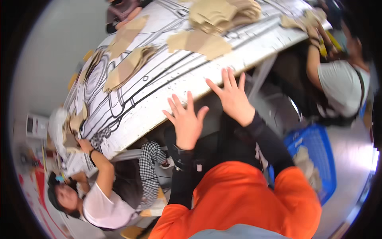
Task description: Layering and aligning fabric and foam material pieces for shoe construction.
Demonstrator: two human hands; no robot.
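Observation:
My left hand (187, 126) is held out with its fingers spread, over the near edge of the white table (137, 126). To its right, my right hand (236, 101) is spread the same way, fingertips close to the table edge. Neither holds anything. Beyond them on the table lie flat tan pieces (199, 43), which look like cut cloth, overlapping in a row. A thicker stack of tan pieces (211, 16) sits behind. Further left lies a fanned pile of tan pieces (128, 68). The picture is slightly blurred.
Black line drawings cover the tabletop. At left, a person in a pale top (104, 209) reaches to the table; another in a light grey top (340, 85) handles tan pieces at right. A blue plastic basket (328, 159) holding tan pieces stands at my right. A third person's arm shows at the far side.

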